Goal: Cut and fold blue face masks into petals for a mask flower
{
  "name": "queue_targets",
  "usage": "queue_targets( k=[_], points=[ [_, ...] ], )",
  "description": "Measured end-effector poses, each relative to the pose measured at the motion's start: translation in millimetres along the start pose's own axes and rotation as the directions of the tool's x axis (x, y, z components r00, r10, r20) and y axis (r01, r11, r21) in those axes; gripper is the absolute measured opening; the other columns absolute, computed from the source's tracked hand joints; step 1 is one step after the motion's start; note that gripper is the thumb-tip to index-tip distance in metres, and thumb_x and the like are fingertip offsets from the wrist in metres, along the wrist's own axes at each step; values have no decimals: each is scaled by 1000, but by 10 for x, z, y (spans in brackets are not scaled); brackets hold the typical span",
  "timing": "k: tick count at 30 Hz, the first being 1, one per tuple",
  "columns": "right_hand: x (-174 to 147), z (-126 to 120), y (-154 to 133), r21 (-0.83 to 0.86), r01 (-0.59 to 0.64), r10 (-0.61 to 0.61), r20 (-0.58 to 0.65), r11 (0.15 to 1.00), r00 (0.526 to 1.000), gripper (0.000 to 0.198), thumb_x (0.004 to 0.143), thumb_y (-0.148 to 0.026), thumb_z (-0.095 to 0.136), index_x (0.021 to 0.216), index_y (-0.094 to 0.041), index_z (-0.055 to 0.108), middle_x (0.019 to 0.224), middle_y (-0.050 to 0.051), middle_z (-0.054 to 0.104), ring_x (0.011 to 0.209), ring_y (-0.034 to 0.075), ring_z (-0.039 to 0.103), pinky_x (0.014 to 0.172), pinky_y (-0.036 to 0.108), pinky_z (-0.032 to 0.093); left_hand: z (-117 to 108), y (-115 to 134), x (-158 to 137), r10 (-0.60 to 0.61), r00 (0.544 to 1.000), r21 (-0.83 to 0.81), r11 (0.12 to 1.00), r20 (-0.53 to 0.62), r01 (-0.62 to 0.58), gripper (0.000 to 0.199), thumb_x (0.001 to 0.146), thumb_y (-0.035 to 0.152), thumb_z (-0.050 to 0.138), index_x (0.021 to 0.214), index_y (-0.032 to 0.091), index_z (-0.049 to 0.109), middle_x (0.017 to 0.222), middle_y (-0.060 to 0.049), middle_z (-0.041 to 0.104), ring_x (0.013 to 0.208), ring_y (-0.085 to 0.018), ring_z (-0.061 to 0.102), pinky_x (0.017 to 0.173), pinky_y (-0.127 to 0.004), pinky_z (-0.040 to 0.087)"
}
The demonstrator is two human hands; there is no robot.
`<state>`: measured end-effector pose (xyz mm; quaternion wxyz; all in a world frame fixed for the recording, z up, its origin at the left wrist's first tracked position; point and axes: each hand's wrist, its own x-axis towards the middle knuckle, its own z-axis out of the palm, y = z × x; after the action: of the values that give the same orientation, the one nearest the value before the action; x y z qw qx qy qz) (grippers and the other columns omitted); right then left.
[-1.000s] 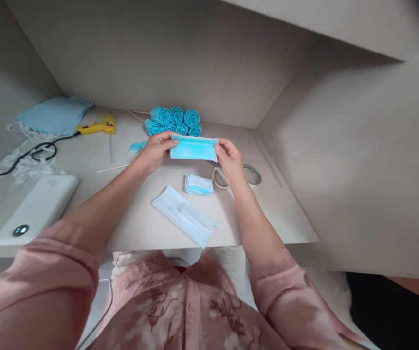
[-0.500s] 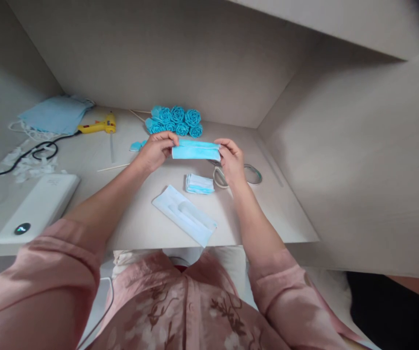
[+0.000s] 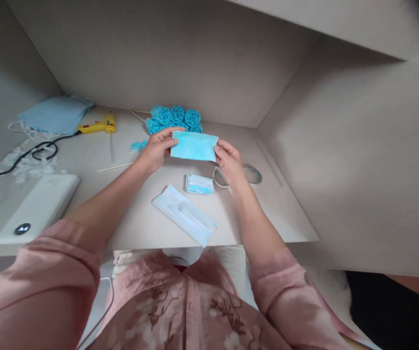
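Here, the left hand (image 3: 157,150) and the right hand (image 3: 230,159) are pinching opposite ends of a flat, rectangular, bright-blue fabric sheet (image 3: 194,146), holding it above the pale, smooth tabletop (image 3: 278,216), where a small blue-and-white fabric stack (image 3: 199,184) is lying.

There are two hands (image 3: 157,149), one held sheet (image 3: 194,146), one glue gun (image 3: 95,127).

A bright blue rectangle of thin, mask-like fabric (image 3: 194,146) is stretched between the left hand (image 3: 156,150) and the right hand (image 3: 230,160), each pinching one short end with the thumb on the near face. It is spread nearly flat and wider than tall, its long edges running from hand to hand and dipping slightly toward the right one.
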<state>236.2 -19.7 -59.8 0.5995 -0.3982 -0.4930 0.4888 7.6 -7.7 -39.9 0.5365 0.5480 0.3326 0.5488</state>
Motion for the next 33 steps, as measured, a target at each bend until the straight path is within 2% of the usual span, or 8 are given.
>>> queue_targets(
  k=[4,8,12,17,21,25,30,33],
  points=[
    [-32,42,-51,33,-1,2,-17,999,1000,47,62,-57,81,92,-23,68,79,-2,65,73,13,61,68,28,51,19,5,-16,16,1000,-1,1000,4,-16,40,72,25,69,112,20,71,77,0,65,64,-12,58,58,-22,45],
    [-64,80,-98,-52,36,-39,-59,998,998,50,65,-68,76,81,-22,64,71,-3,56,66,11,51,60,25,43,49,20,-50,41,998,36,998,37,-42,44,76,26,69,120,21,69,78,-1,66,66,-14,60,61,-24,47],
    [-69,96,-94,-207,128,-162,-159,970,974,50,69,-69,71,74,-21,59,66,-4,48,62,9,43,57,24,37,53,-6,-61,83,993,84,992,81,-90,54,76,29,72,129,20,66,75,0,66,63,-14,58,62,-26,46],
    [-89,100,-106,-274,213,-274,-208,938,939,43,77,-62,69,77,-19,62,68,-4,52,63,9,44,59,24,37,-46,-153,25,92,988,181,977,126,-114,67,78,37,73,141,22,57,65,1,61,61,-16,59,65,-30,49],
    [-136,106,-136,-463,282,-380,-131,840,916,34,84,-54,65,79,-20,64,67,-4,53,63,10,46,61,25,38,-125,-197,104,215,968,380,891,129,-248,76,77,46,74,145,23,50,105,-8,70,98,-24,67,90,-39,52],
    [-190,141,-127,-577,384,-462,13,721,887,30,91,-48,60,86,-20,69,75,0,64,70,13,56,69,27,45,-52,-38,49,345,916,598,697,205,-397,82,77,50,74,149,24,43,137,-13,61,129,-30,55,110,-46,41],
    [-273,216,-131,-647,582,-549,288,492,785,26,97,-40,56,90,-21,72,82,4,71,74,16,62,76,31,48,114,102,-65,351,865,700,511,358,-498,62,79,39,74,137,23,59,140,-11,61,133,-30,53,114,-46,35],
    [-315,254,-150,-629,643,-543,386,436,746,27,98,-40,55,91,-21,73,81,4,71,76,16,63,78,32,49,150,73,-72,342,852,680,514,396,-523,26,82,36,70,102,20,75,110,-8,75,111,-27,65,107,-44,40]
  ],
)
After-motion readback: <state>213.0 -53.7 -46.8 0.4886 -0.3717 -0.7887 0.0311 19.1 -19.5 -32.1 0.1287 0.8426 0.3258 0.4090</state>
